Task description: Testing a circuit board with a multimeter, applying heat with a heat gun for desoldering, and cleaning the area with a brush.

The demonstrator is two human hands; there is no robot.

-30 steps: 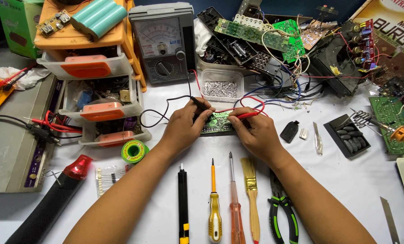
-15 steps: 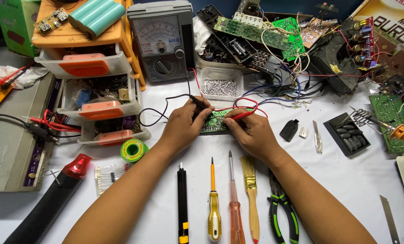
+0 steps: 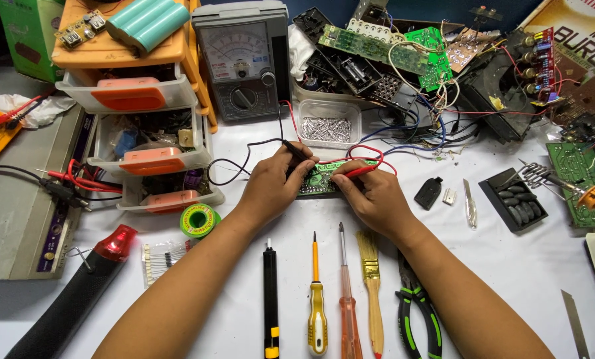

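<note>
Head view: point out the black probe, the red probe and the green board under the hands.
black probe [image 3: 296, 152], head view, on its shaft beside the left hand.
red probe [image 3: 360, 171], head view, on its red handle.
green board [image 3: 318, 179], head view, bare middle between the hands.

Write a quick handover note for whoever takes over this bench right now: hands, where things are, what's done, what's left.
Left hand: holds the black probe, tip down on the green board.
Right hand: holds the red probe on the same board.
Both leads run back to the meter standing behind.
Done: probes placed on the board; the needle reading is too small to tell.
Left: screwdrivers, brush and pliers lie untouched in a row near the front edge.
</note>
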